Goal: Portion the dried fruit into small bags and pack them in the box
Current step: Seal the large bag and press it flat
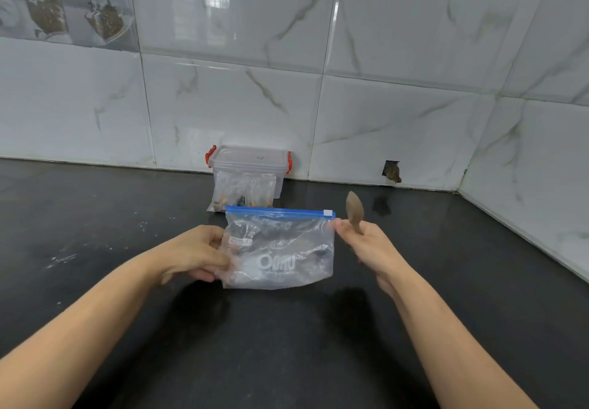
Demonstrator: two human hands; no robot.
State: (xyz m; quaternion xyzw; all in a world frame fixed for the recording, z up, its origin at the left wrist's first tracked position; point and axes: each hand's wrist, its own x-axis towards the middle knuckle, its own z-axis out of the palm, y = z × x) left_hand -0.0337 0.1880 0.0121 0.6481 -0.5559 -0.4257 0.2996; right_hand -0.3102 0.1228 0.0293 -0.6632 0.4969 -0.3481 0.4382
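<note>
While my left hand (194, 254) pinches the zip bag's (280, 249) left edge, I see my right hand (366, 246) pinching its top right corner and curled round a spoon (354, 211). Zip bag hangs just above the counter (95, 217). Behind, small bags (242, 193) lean against the lidded box (250, 161) by the wall.

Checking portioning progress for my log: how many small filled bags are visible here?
2: small bags, left and right, leaning against the lidded clear box's front. More may be hidden inside or behind the zip bag.
</note>
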